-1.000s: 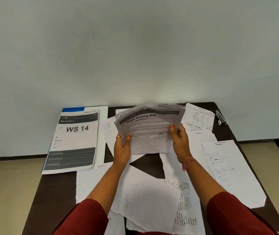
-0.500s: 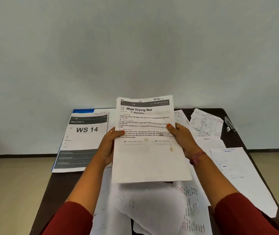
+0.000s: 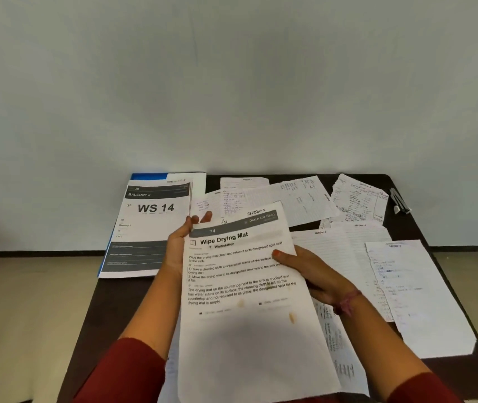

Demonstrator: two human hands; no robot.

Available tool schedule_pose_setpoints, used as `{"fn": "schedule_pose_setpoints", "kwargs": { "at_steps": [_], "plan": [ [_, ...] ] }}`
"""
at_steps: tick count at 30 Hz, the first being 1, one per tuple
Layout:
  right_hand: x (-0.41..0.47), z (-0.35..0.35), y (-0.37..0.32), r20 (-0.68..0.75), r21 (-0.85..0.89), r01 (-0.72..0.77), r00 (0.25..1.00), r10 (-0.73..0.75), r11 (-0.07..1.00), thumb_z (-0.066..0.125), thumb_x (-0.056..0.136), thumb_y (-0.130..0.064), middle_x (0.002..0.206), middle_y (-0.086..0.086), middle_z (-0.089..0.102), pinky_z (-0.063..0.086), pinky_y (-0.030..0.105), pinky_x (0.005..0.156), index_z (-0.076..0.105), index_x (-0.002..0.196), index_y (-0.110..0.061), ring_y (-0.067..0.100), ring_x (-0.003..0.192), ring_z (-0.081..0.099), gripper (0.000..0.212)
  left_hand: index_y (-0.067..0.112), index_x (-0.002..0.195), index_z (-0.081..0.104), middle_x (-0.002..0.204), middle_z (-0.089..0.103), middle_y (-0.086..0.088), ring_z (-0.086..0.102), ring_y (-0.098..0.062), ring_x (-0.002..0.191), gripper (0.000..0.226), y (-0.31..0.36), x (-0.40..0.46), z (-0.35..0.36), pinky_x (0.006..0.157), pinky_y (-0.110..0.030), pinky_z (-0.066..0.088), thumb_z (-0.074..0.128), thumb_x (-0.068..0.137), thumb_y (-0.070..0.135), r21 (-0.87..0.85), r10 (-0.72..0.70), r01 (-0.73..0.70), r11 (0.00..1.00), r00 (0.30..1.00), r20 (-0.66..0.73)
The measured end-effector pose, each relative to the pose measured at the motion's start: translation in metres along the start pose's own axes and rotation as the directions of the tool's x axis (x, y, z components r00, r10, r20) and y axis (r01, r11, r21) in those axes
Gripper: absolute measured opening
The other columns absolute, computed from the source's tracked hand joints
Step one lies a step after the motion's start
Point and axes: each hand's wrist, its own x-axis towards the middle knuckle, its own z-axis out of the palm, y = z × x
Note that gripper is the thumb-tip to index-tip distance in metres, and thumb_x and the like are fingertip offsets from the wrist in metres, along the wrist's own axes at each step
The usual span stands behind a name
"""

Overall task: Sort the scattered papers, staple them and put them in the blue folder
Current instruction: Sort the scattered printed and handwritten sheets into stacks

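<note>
Lowered now, printed sheet [image 3: 240, 289] pinched by both hands' fingers [image 3: 278, 253] over dark table [image 3: 121, 301].

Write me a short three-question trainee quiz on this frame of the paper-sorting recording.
1. True or false: both hands hold the "Wipe Drying Mat" sheet.
2. Multiple choice: the stapler lies at the table's A) far right corner, B) near left corner, C) centre.
3. Fill in: the large title on the printed sheet lying on the blue folder reads ____.

Key:
1. True: the left hand holds its left edge, the right hand its right edge.
2. A.
3. WS 14.
</note>
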Motion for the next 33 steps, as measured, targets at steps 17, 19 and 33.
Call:
{"fn": "schedule_pose_setpoints", "kwargs": {
  "at_steps": [17, 19, 33],
  "plan": [
    [0.064, 0.008, -0.013, -0.216, 0.115, 0.103, 0.973, -0.077, 0.988, 0.052, 0.097, -0.018, 0.111, 0.01, 0.068, 0.058, 0.038, 0.08, 0.069, 0.108, -0.017, 0.023, 0.092, 0.066, 0.02, 0.016, 0.059, 0.056, 0.101, 0.072, -0.006, 0.069, -0.034, 0.095, 0.024, -0.007, 0.0, -0.014, 0.074, -0.056, 0.056, 0.06, 0.079, 0.029, -0.041, -0.07, 0.073, 0.996, 0.995, 0.067],
    [0.067, 0.012, -0.015, -0.237, 0.1, 0.107, 0.968, -0.081, 0.989, 0.053, 0.097, -0.017, 0.109, 0.009, 0.068, 0.058, 0.037, 0.077, 0.068, 0.109, -0.016, 0.022, 0.09, 0.066, 0.019, 0.015, 0.059, 0.054, 0.098, 0.072, -0.007, 0.069, -0.035, 0.092, 0.035, -0.003, 0.005, -0.016, 0.069, -0.055, 0.057, 0.049, 0.091, 0.03, -0.053, -0.07, 0.071, 0.996, 0.997, 0.031],
    [0.071, 0.026, 0.022, -0.019, -0.169, -0.135, 0.991, 0.134, 0.976, 0.063, 0.091, -0.013, 0.102, 0.014, 0.072, 0.058, 0.03, 0.071, 0.068, 0.106, -0.006, 0.015, 0.08, 0.069, 0.018, 0.017, 0.063, 0.047, 0.089, 0.073, -0.005, 0.072, -0.032, 0.083, 0.04, 0.07, -0.002, -0.044, 0.057, -0.05, 0.058, 0.041, 0.101, 0.026, -0.013, 0.075, -0.08, 0.997, 0.973, -0.22]
  ]
}}
